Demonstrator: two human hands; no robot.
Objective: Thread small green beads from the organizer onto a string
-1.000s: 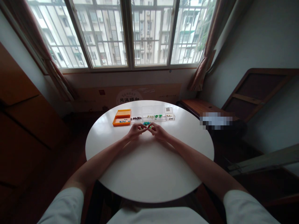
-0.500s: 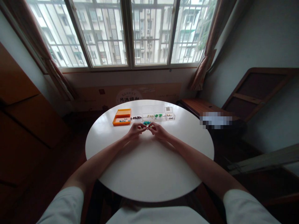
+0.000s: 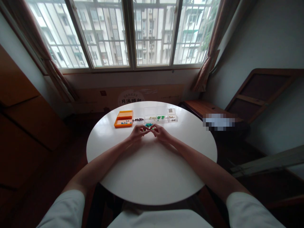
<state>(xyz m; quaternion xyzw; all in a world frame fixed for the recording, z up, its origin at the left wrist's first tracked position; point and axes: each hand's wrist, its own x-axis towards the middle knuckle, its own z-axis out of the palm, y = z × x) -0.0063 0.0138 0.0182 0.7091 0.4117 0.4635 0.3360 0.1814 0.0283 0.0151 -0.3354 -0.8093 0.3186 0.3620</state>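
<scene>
Found left hand (image 3: 137, 133) and right hand (image 3: 162, 133) together, tip to tip; unable to confirm any grip. Noted blue-green pieces (image 3: 149, 125) just beyond at 12 o'clock, orange case (image 3: 123, 126) on table (image 3: 152, 167) at 10 o'clock.

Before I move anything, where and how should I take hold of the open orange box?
Probably by the left wall of the orange box, your left hand coming from the left: the clear case sits close by its right side, and the lid lies open at the far side. Keep it level, since small blue pieces lie in the near tray.
</scene>
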